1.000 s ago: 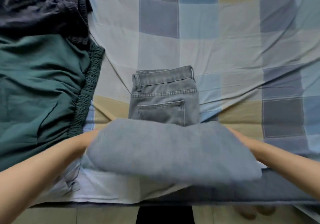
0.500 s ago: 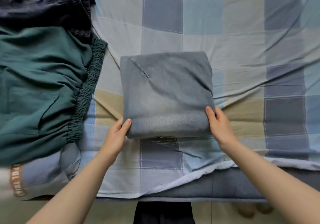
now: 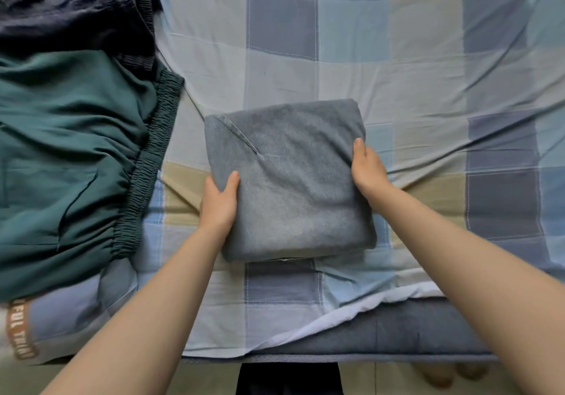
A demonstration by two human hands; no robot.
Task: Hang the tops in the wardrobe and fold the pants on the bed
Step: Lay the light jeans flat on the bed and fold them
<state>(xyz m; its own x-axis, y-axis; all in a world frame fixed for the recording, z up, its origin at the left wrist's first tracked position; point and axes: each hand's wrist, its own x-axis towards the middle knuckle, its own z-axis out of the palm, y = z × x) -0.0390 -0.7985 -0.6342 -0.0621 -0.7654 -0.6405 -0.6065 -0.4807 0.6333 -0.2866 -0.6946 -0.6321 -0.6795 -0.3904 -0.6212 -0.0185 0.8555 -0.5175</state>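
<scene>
From my head camera, looking down, the folded grey jeans (image 3: pixel 290 180) lie flat on the checked bedsheet (image 3: pixel 397 58) as a squarish bundle between my two hands. My left hand (image 3: pixel 218 203) cups the bundle's left edge with the thumb lying on top of the cloth; the fingers are hidden, and I judge they curl under the edge. My right hand (image 3: pixel 368 170) lies against the right edge, thumb on top, fingers tucked out of sight down the side. I cannot tell how hard either hand presses. I expect denim in this many layers to be fairly heavy and firm, soft enough to sag if lifted by one corner, not slippery. The safest hold should be these two side edges, palms under, so the layers do not slide apart. Beyond my left hand lie green pants (image 3: pixel 70 156) with a gathered waistband, still unfolded, and past them a dark garment (image 3: pixel 70 6). There is only this one view.
</scene>
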